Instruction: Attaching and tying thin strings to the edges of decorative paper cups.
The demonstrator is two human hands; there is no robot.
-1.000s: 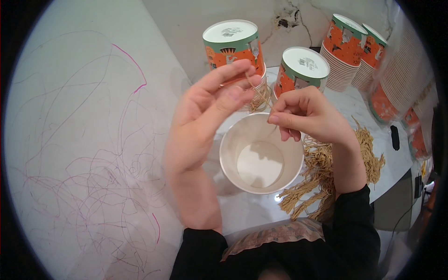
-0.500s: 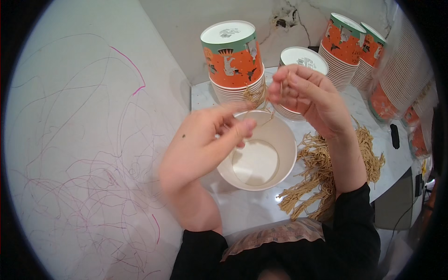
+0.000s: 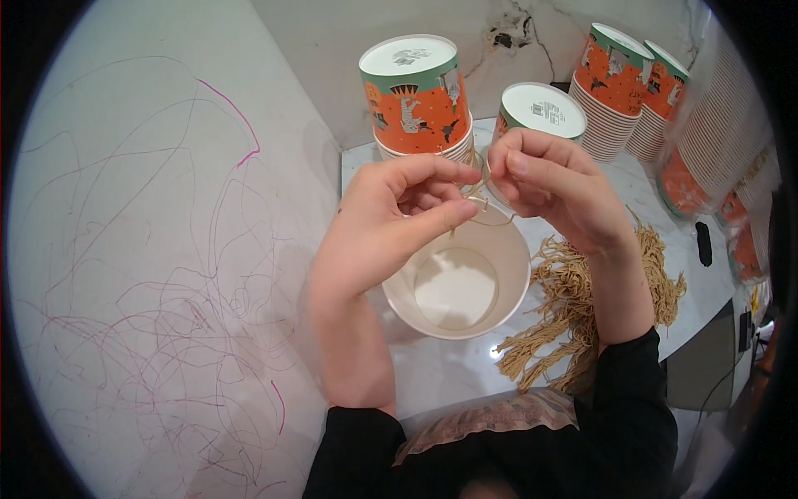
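Observation:
A white paper cup (image 3: 459, 287) sits open side up just below my hands, its inside bare. My left hand (image 3: 391, 220) grips its far rim with thumb and fingers and also pinches a thin tan string (image 3: 475, 193). My right hand (image 3: 555, 187) is closed on the other end of that string, right above the cup's rim. The string runs in a small loop between the two hands. Both sleeves are black.
Stacks of orange-and-green printed cups stand upside down behind my hands (image 3: 416, 96) (image 3: 540, 112), with more at the back right (image 3: 619, 71). A heap of tan strings (image 3: 582, 308) lies on the marble counter (image 3: 432, 374). A scribbled white wall (image 3: 150, 249) rises on the left.
The cup has tipped and shifted slightly toward the right while my hands came together over its rim. The right hand moved up, then back down to the string.

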